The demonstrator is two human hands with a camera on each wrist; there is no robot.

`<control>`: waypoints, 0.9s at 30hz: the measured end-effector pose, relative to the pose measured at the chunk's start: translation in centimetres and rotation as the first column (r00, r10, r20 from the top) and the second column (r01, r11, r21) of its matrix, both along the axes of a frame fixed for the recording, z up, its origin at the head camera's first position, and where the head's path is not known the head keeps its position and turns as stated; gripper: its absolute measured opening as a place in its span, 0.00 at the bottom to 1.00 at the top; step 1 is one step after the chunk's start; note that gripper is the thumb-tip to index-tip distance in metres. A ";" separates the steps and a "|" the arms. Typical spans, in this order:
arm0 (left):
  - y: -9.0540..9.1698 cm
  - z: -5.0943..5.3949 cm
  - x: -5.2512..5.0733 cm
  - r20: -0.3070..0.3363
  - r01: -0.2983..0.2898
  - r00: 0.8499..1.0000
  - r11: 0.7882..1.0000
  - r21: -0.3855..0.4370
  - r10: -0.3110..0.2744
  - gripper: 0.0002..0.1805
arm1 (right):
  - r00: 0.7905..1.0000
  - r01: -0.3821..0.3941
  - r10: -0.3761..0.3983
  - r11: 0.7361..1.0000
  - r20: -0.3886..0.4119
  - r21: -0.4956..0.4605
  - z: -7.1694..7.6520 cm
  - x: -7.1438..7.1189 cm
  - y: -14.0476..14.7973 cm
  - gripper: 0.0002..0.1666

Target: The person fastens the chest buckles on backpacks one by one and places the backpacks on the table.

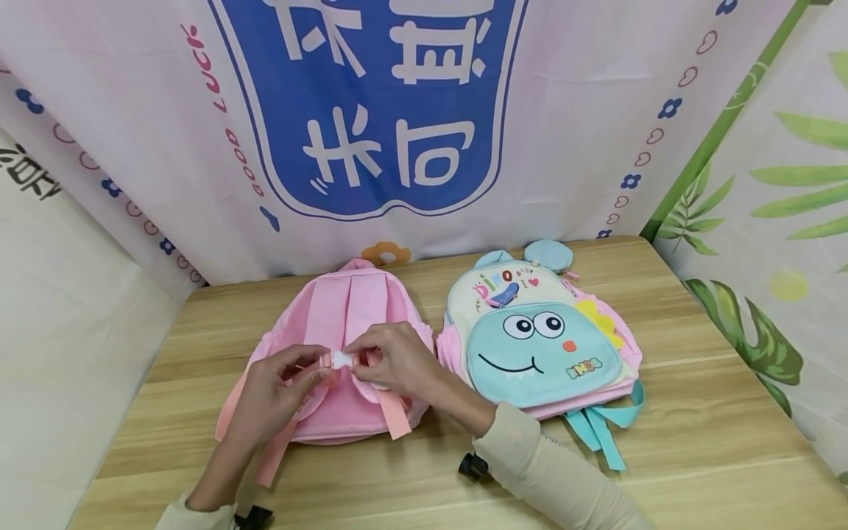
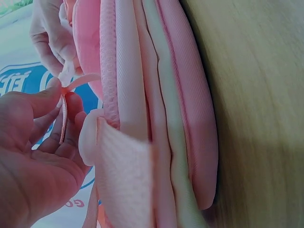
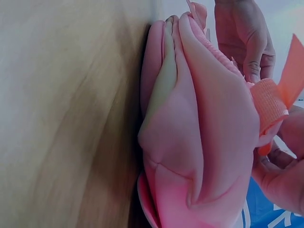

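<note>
A pink backpack (image 1: 331, 423) lies with its shoulder straps (image 1: 366, 302) facing up. Over its middle, a small white buckle (image 1: 341, 360) sits between both hands. My left hand (image 1: 271, 394) pinches a coral strap (image 2: 63, 118) at the buckle's left side, thumb against fingers. From the other side, my right hand (image 1: 400, 361) pinches the buckle's right end, its fingertips partly hidden. Whether the buckle's halves are fastened cannot be told. In the right wrist view, the pink backpack's side (image 3: 218, 128) hides part of both hands.
To the right lies a second backpack (image 1: 543, 361) with a dinosaur face, teal straps (image 1: 599, 434) and a small round blue pouch (image 1: 548, 255). Both bags rest on a wooden table (image 1: 702, 412). A printed curtain (image 1: 563, 147) hangs behind it.
</note>
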State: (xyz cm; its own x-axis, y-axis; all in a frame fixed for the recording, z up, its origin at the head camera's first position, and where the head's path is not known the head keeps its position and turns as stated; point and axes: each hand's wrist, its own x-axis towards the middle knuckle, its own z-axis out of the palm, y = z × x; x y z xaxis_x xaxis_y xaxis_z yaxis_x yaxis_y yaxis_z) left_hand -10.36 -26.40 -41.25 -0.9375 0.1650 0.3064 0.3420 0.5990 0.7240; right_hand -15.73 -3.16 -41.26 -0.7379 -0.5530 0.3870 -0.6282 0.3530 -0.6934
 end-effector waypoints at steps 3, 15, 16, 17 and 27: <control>0.1 -0.2 -0.1 -0.007 -0.001 1.000 1.000 -0.019 0.001 0.14 | 1.000 -0.002 0.002 1.000 0.003 -0.002 0.1 0.0 -0.1 0.15; -0.2 -0.3 -0.2 -0.007 -0.004 1.000 0.992 -0.130 0.003 0.16 | 0.996 0.032 -0.038 0.997 0.079 0.075 -0.6 0.0 -0.5 0.12; -0.3 -0.3 -0.2 -0.004 -0.001 1.000 0.991 -0.135 0.000 0.15 | 0.996 0.030 -0.037 0.996 0.078 0.085 -0.7 0.0 -0.6 0.12; -0.3 -0.3 -0.2 0.002 0.003 1.000 0.990 -0.139 -0.003 0.15 | 0.996 0.027 -0.035 0.995 0.078 0.094 -0.8 0.0 -0.6 0.12; -0.7 -0.4 -0.5 0.061 0.002 0.998 0.969 -0.245 0.013 0.15 | 0.998 0.031 -0.042 0.982 0.056 0.186 -1.3 0.0 -1.0 0.13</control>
